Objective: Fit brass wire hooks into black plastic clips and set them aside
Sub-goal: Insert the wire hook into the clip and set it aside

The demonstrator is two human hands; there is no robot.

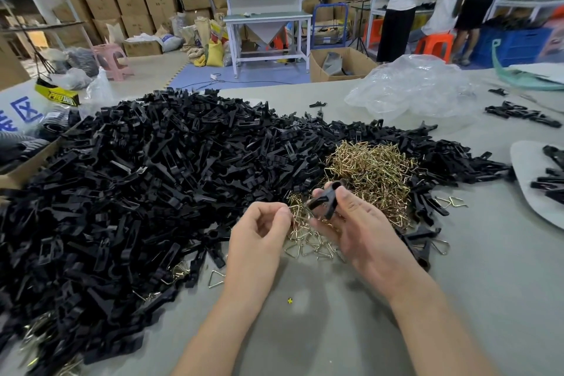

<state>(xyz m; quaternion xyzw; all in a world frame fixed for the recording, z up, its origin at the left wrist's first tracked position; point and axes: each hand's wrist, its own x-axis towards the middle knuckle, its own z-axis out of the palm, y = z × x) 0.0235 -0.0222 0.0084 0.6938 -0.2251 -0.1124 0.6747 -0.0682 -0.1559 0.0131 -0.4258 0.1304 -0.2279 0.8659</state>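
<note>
- Head view: the left hand (pixel 262 229) has its fingers curled, with thumb and forefinger pinching a brass wire hook (pixel 298 217) just above the grey surface (pixel 335 320)
- The right hand (pixel 357 223) grips a black plastic clip (pixel 325 197), held tilted between thumb and fingers, close beside the hook
- Loose hooks (pixel 311 246) lie scattered on the surface beneath both hands
- A mound of brass hooks (pixel 372 174) sits just beyond the right hand, ringed by black parts
- A big heap of black clips (pixel 152 177) covers the left and middle of the surface
- A crumpled clear plastic bag (pixel 412 88) lies at the far right, with a short row of clips (pixel 522 114) beside it
- People stand at shelving in the background
</note>
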